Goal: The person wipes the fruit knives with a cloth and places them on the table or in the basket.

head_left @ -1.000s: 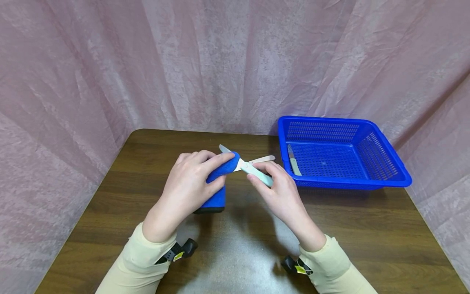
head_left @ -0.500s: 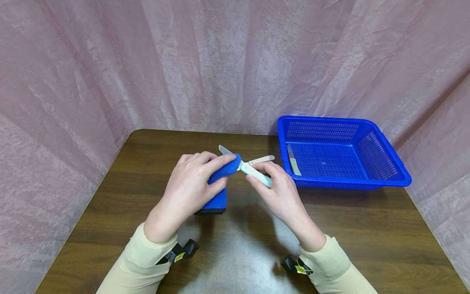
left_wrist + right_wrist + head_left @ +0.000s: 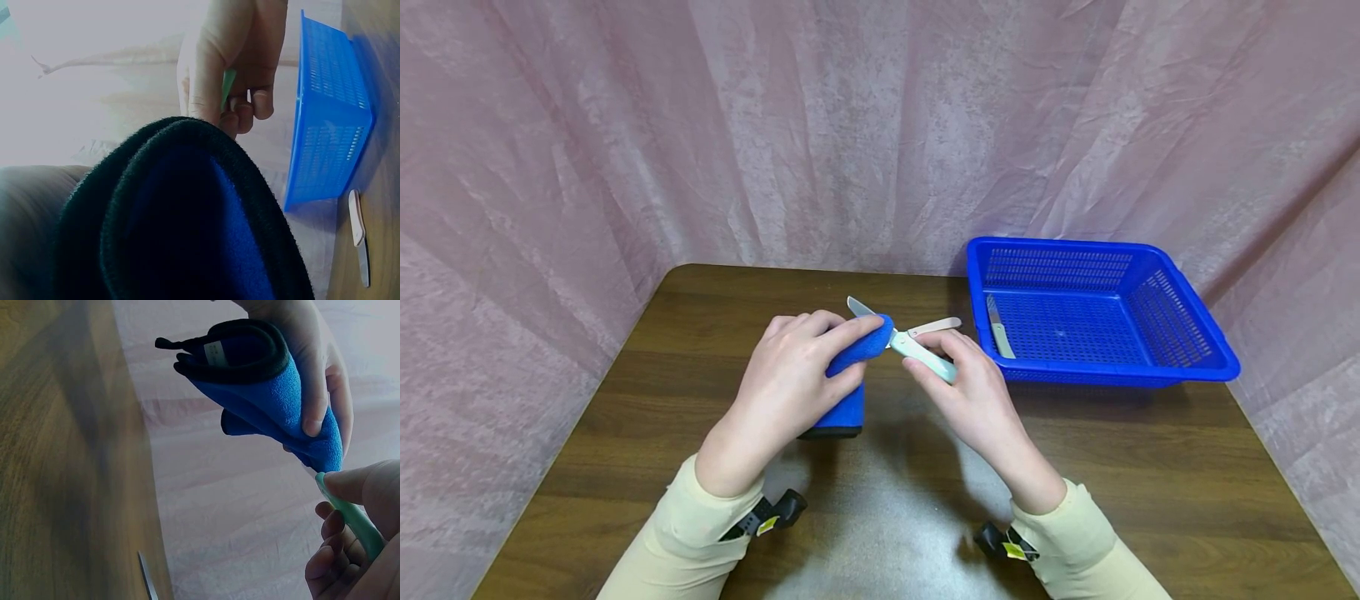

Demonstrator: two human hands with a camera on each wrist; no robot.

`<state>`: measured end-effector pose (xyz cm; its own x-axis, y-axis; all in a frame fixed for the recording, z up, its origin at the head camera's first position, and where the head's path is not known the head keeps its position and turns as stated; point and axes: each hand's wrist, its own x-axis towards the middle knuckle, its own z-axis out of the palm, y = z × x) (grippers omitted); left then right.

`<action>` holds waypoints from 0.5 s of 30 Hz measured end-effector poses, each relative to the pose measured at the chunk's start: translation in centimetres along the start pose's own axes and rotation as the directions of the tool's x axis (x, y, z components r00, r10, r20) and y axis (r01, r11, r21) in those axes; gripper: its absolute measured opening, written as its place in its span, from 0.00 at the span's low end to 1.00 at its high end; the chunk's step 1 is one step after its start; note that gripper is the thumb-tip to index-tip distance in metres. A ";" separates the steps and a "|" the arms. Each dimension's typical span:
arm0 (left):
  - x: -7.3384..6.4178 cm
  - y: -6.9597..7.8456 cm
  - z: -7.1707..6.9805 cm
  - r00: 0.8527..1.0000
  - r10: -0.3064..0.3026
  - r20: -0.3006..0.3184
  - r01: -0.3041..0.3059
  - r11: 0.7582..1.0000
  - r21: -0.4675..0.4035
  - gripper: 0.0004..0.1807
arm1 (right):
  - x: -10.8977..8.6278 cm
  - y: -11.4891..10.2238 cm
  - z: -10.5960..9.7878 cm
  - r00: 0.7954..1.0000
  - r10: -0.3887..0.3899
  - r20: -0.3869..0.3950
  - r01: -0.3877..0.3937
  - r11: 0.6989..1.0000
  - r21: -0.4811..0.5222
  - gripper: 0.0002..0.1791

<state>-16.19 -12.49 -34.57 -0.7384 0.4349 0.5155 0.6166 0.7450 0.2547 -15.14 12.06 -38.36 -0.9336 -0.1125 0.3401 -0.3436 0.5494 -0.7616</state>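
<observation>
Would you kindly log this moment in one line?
right hand: grips green knife; left hand: holds cloth over its blade; table: pink knife; basket: third knife
</observation>
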 end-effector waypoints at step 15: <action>0.1 -0.4 -0.3 0.999 -0.031 -0.020 0.031 0.999 0.011 0.27 | 0.0 0.0 0.1 1.000 0.000 0.001 0.000 1.000 0.006 0.15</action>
<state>-16.38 -12.86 -34.41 -0.7515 0.4013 0.5236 0.5900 0.7639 0.2614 -15.12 11.96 -38.40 -0.9336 -0.1133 0.3398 -0.3445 0.5441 -0.7651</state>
